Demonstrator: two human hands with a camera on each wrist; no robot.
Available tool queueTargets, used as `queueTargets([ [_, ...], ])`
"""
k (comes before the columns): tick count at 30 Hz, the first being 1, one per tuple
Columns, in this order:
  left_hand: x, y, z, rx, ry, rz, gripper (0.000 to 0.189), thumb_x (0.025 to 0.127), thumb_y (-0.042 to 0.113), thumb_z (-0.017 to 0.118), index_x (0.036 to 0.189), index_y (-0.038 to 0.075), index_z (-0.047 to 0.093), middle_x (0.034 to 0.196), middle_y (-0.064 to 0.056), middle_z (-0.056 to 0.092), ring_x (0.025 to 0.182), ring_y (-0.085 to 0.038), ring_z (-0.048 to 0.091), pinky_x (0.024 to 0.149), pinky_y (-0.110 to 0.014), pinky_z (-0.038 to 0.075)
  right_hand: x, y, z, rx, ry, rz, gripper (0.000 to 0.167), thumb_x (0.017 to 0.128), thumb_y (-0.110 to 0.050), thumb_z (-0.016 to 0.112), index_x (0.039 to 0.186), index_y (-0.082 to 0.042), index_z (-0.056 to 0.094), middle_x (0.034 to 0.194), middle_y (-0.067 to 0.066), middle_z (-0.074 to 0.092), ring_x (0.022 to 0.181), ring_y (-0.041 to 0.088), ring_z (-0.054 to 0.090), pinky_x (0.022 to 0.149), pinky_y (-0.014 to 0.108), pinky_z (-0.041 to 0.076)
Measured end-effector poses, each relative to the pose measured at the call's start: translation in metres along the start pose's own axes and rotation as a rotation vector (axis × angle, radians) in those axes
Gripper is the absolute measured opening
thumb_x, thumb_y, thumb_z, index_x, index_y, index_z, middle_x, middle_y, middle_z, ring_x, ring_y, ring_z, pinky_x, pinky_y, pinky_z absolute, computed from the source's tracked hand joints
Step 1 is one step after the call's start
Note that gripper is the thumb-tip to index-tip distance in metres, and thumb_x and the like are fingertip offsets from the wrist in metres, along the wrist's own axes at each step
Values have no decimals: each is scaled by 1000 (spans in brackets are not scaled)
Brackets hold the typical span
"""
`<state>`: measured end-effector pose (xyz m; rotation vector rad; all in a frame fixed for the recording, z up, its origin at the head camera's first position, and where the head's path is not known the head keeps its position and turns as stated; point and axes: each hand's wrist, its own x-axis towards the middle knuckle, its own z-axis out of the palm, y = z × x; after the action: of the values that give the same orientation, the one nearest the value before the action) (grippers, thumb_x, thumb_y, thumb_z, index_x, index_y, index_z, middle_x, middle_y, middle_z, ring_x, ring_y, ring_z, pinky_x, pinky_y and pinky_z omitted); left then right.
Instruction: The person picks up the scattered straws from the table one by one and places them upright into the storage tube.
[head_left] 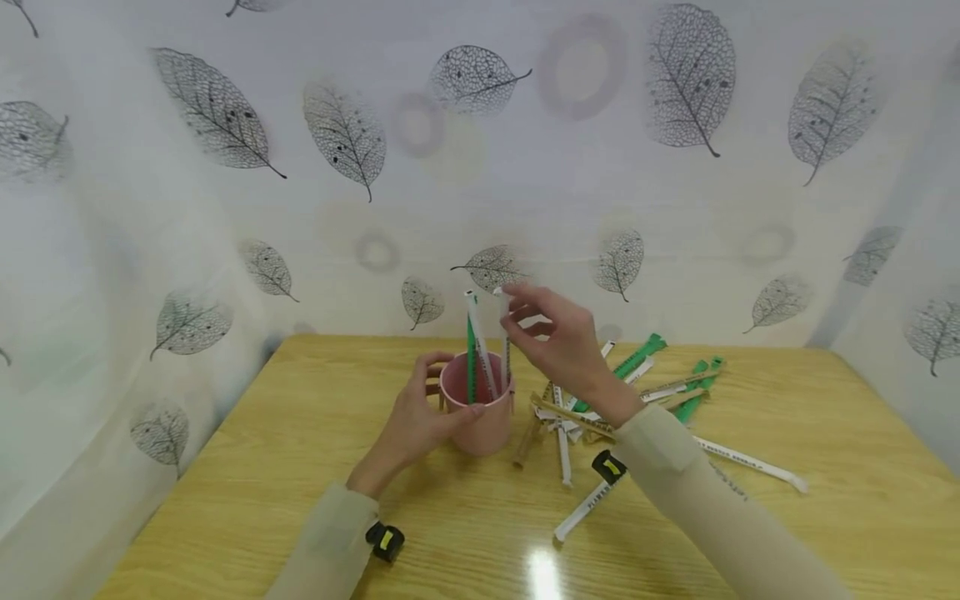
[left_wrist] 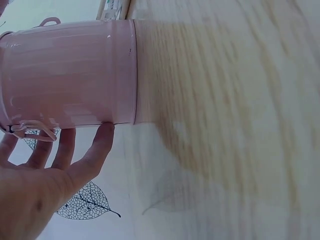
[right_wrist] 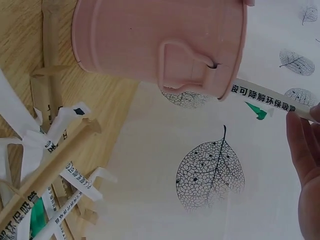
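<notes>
A small pink metal bucket (head_left: 480,435) with side handles stands upright on the table. My left hand (head_left: 420,417) grips it from the left, thumb at the front rim and fingers round the side. Inside, a green wrapped straw (head_left: 471,358) and a white wrapped straw (head_left: 482,346) lean upward past the rim. My right hand (head_left: 551,333), above the bucket's right side, pinches another white wrapped straw (right_wrist: 265,95) near its upper end. Printed characters run along this straw's paper, and its lower end is hidden inside the bucket.
Right of the bucket lies a loose pile of white, green and brown wrapped straws (head_left: 577,415), partly behind my right forearm. Single white straws (head_left: 585,512) lie nearer the front and farther right. A leaf-patterned curtain (head_left: 480,192) hangs behind the wooden table (head_left: 262,467).
</notes>
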<state>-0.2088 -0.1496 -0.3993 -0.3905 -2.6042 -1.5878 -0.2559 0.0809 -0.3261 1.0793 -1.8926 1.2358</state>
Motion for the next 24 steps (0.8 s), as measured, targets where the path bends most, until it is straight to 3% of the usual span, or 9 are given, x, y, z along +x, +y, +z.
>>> queueTargets([
  [8, 0, -2, -2, -8, -13, -5, 84, 84, 37, 84, 150, 21, 35, 143, -10, 53, 127, -34, 57, 102, -52, 53, -10, 5, 6, 2, -68, 55, 44, 86, 10, 73, 128, 4, 63, 106, 18, 73, 91, 28, 75, 72, 24, 62],
  [12, -1, -1, -1, -4, -16, -24, 82, 84, 37, 84, 149, 24, 36, 143, -9, 53, 127, -33, 56, 103, -52, 52, -15, 8, 8, -13, -104, 87, 42, 88, 8, 73, 128, 3, 64, 104, 17, 74, 89, 27, 75, 71, 26, 62],
  [24, -4, 1, 0, -19, -21, -40, 80, 85, 37, 80, 151, 28, 35, 147, -9, 51, 131, -35, 55, 105, -54, 51, -22, 13, 4, -38, -126, 98, 52, 89, 8, 72, 139, 2, 58, 104, 19, 75, 86, 27, 76, 70, 25, 62],
])
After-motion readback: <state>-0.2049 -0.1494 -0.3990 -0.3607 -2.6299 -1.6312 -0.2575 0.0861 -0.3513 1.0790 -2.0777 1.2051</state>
